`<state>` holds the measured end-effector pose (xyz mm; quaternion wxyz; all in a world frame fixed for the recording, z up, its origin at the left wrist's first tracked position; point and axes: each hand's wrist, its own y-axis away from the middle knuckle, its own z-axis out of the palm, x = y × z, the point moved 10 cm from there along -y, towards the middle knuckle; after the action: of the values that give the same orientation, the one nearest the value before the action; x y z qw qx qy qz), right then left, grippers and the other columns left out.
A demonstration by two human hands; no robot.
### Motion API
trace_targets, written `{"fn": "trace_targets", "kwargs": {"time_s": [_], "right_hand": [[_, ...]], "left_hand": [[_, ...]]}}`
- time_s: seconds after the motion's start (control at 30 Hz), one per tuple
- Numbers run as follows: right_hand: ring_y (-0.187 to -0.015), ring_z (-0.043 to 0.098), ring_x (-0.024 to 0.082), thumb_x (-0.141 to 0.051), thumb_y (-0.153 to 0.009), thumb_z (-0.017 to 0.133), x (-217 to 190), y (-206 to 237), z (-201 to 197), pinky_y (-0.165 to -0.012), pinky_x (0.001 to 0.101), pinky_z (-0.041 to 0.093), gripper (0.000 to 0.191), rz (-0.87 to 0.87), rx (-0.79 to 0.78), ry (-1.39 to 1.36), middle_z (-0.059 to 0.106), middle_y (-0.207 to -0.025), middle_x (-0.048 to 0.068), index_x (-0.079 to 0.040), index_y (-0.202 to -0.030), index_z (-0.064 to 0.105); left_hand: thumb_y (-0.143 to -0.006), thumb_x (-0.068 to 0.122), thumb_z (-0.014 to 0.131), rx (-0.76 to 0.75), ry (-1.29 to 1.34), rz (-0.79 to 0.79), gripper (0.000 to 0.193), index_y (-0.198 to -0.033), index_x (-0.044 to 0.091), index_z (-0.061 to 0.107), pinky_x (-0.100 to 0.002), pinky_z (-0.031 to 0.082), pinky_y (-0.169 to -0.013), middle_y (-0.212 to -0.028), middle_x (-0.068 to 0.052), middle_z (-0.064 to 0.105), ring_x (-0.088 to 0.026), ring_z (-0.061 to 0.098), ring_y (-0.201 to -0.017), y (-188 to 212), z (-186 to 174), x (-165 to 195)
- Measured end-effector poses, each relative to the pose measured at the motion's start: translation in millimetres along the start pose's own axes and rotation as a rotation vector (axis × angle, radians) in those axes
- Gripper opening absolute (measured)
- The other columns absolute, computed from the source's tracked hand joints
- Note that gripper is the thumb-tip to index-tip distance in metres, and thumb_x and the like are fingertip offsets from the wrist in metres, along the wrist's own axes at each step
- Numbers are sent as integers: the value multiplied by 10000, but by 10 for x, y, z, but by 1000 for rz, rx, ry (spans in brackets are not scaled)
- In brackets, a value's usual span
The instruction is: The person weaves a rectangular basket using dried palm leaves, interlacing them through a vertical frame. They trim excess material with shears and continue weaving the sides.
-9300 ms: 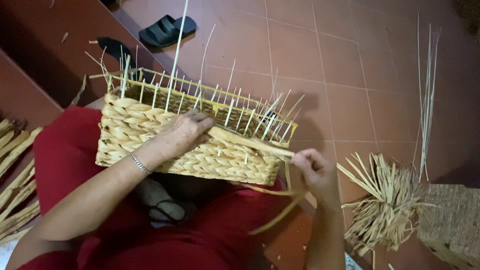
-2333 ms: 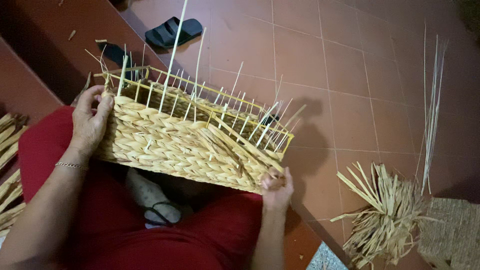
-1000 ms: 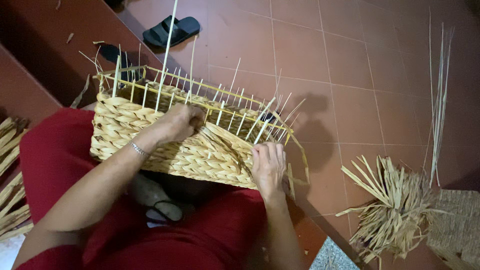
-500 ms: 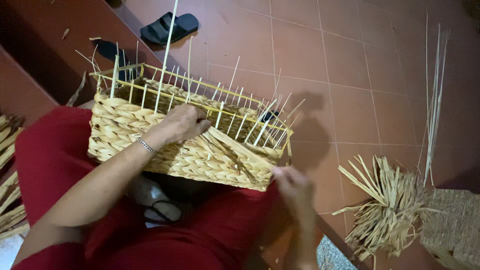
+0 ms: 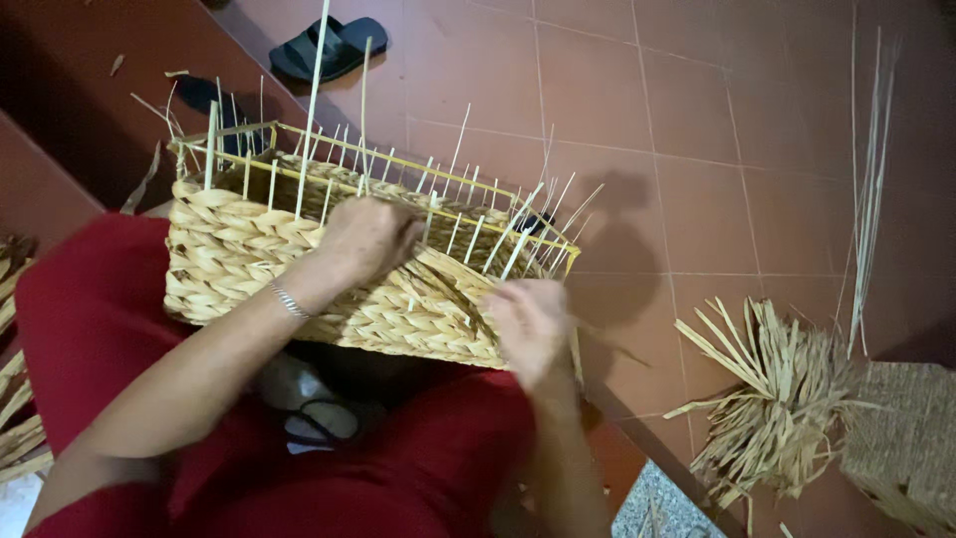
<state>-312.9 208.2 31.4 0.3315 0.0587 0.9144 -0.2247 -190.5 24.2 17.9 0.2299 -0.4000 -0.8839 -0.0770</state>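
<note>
A pair of black sandals (image 5: 321,52) is seen on the red tiled floor (image 5: 697,130), a loose heap of pale dried straw strips (image 5: 772,389) is piled at the right, and long thin reeds (image 5: 868,179) are stood upright beside it.

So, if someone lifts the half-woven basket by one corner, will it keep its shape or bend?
The basket would probably keep its shape: a yellow frame runs along its rim and the woven walls look tight. It seems light for its size, being dried straw. The thin upright sticks would likely flex or snap if pressed.
</note>
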Motion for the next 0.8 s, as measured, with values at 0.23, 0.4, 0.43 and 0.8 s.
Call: {"fn": "trace_targets", "kwargs": {"time_s": [0.23, 0.4, 0.43, 0.8], "right_hand": [[-898, 575, 271, -382, -761, 863, -108, -219, 777, -781, 418, 493, 485, -48, -163, 222, 673, -928, 125, -1, -1032, 738], [-887, 600, 255, -294, -835, 829, -39, -190, 844, -778, 400, 501, 283, -101, -121, 179, 679, -899, 102, -56, -935, 714], [-856, 610, 247, -277, -857, 814, 8, -187, 869, -757, 403, 502, 264, -61, -131, 156, 681, -887, 95, -58, -937, 689], [-746, 670, 278, -303, -976, 669, 346, -69, 1210, -640, 435, 577, 278, 466, -393, -179, 706, -933, 126, -78, -1067, 535]], "left_hand": [[-1024, 258, 576, -118, -102, -57, 315, -846, 48, 729, -460, 575, -638, -684, -172, 673, -323, 680, -658, -179, 10, 190], [-970, 147, 646, -183, 210, 41, 186, -813, 51, 675, -399, 594, -595, -704, -132, 675, -314, 683, -636, -4, 66, 190], [-969, 112, 655, -107, 241, 160, 185, -801, 33, 669, -375, 600, -597, -730, -132, 679, -305, 681, -620, 47, -28, 263], [-851, -62, 603, -440, 431, 65, 577, -1385, 155, 594, -352, 616, -872, -1133, -87, 759, -210, 737, -930, 195, 151, -118]]}}
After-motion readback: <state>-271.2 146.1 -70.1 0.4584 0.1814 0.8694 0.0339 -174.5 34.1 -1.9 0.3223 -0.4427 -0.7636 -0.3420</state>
